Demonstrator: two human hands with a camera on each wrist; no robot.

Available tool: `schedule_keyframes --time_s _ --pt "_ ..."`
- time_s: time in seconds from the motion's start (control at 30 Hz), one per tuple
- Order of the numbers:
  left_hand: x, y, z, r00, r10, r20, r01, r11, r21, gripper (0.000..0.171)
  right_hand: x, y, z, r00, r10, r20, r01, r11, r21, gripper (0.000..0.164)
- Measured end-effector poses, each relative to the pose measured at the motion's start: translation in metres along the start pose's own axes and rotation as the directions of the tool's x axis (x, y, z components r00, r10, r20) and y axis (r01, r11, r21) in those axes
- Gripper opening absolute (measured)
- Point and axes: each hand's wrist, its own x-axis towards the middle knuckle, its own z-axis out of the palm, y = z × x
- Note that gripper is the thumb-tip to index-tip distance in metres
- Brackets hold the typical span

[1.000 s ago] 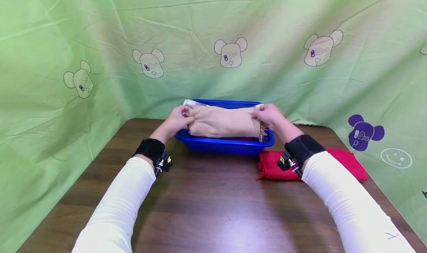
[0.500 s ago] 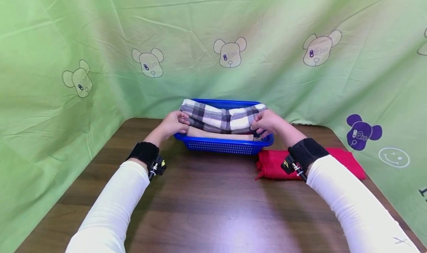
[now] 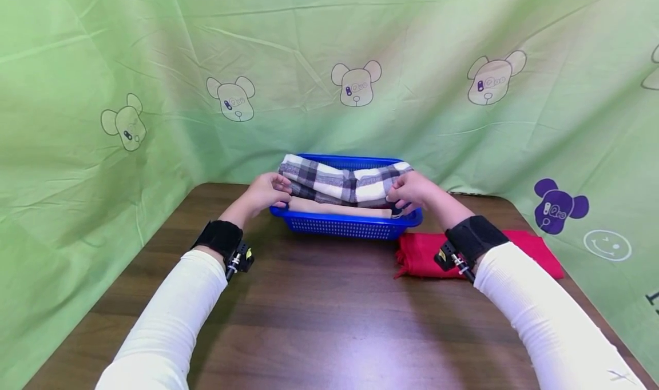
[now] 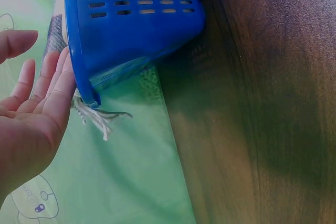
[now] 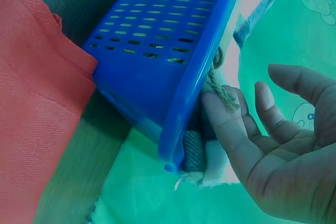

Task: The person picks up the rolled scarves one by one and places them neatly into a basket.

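A blue perforated plastic basket (image 3: 350,228) stands near the back of the table. Along its front side lies a folded beige scarf (image 3: 334,208) with a fringe; behind it a black, grey and white plaid scarf (image 3: 326,179) is folded inside. My left hand (image 3: 266,191) is at the basket's left end, its fingers extended along the rim in the left wrist view. At the right end is my right hand (image 3: 413,190), fingers loosely spread and the thumb apart. In the right wrist view, beige fringe (image 5: 223,92) lies against its fingers. Neither hand grips anything.
A folded red scarf (image 3: 535,254) with fringe lies on the brown wooden table (image 3: 319,304), right of the basket and under my right forearm. A green printed curtain (image 3: 288,52) surrounds the table at the back and sides.
The beige scarf, held up over the basket by both hands, has gone down into its front part, uncovering the plaid scarf behind. Both hands have let go, and their fingers have opened.
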Motion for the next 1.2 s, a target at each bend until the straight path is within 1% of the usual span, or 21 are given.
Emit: schedule_keyframes --time_s 0.23,0.3,0.4,0.5,0.57,0.67,0.8,0.87,0.97,1.2 --pt "-0.002 -0.001 0.001 1.000 0.028 -0.002 -0.028 0.999 0.025 0.042 -0.003 0.005 0.000 1.000 0.003 0.001 -0.003 1.000 0.008 0.017" --pt "-0.004 0.000 0.002 0.999 0.041 -0.008 -0.040 0.999 0.035 0.040 -0.005 0.006 -0.001 1.000 0.002 0.004 -0.002 1.000 0.021 0.017" --pt "-0.005 0.004 0.004 0.999 0.040 -0.029 -0.039 0.998 0.041 0.037 -0.008 0.007 -0.003 1.000 -0.004 0.000 0.004 0.999 0.042 0.019" --pt "-0.007 0.009 0.007 0.998 0.012 -0.055 -0.011 1.000 0.026 0.034 -0.013 0.007 -0.007 1.000 -0.015 -0.011 0.015 0.999 0.035 0.022" --pt "-0.008 0.012 0.009 0.998 -0.018 -0.064 0.018 1.000 -0.007 0.034 -0.015 0.008 -0.009 1.000 -0.017 -0.020 0.017 1.000 0.022 0.022" --pt "-0.010 0.017 0.014 0.996 -0.067 -0.064 0.062 0.996 -0.067 0.033 -0.018 0.009 -0.012 0.999 -0.018 -0.026 0.018 1.000 0.008 0.024" --pt "-0.013 0.021 0.022 0.991 -0.125 -0.057 0.116 0.984 -0.133 0.024 -0.021 0.014 -0.016 0.999 -0.027 -0.041 0.027 1.000 -0.003 0.026" --pt "-0.015 0.023 0.027 0.988 -0.144 -0.053 0.134 0.978 -0.160 0.021 -0.022 0.016 -0.018 0.998 -0.035 -0.048 0.035 0.999 -0.003 0.026" --pt "-0.019 0.026 0.034 0.987 -0.155 -0.043 0.144 0.972 -0.185 0.021 -0.025 0.020 -0.022 0.998 -0.044 -0.051 0.045 0.999 0.003 0.026" --pt "-0.027 0.030 0.053 0.989 -0.142 -0.027 0.133 0.967 -0.218 0.016 -0.033 0.035 -0.034 0.998 -0.037 -0.055 0.038 0.999 0.005 0.026"
